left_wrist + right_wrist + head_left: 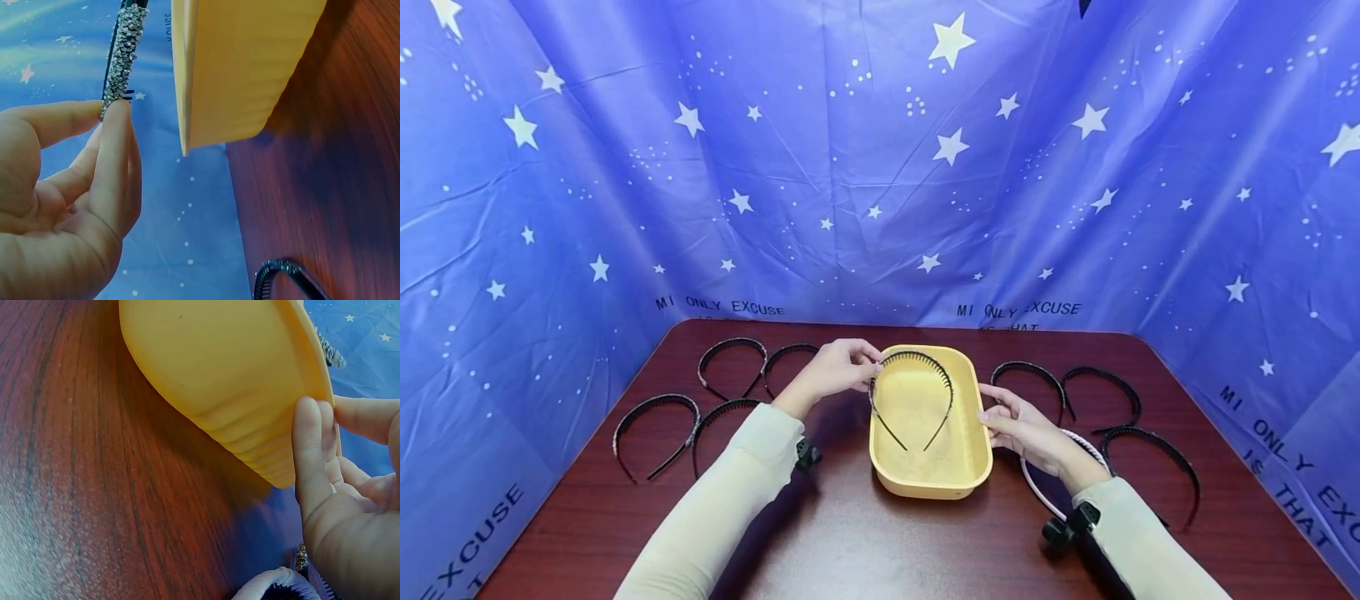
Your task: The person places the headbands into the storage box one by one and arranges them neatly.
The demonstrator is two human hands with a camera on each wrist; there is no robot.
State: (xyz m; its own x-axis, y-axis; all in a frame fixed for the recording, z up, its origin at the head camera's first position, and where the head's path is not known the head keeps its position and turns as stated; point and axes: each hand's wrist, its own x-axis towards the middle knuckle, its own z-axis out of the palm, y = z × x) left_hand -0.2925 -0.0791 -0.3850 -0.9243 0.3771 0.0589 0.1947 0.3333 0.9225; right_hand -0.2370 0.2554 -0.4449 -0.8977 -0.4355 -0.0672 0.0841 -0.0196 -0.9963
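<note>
A dark toothed headband (951,392) with a glittery band is pinched at its left side by my left hand (833,372), held over the yellow tub (931,483). In the left wrist view thumb and fingertips of the left hand (81,187) meet on the sparkly headband (125,53), beside the outer wall of the tub (237,69). My right hand (1026,433) grips the tub's right rim. In the right wrist view the right hand (350,487) has its thumb and fingers on either side of the tub's edge (250,394).
Several dark headbands lie on the brown table (865,558) at the left, one of them (658,398) near the edge. More lie at the right, including a dark one (1157,437) and a pale one (1036,487) under my right forearm. A blue starry cloth (880,167) hangs behind.
</note>
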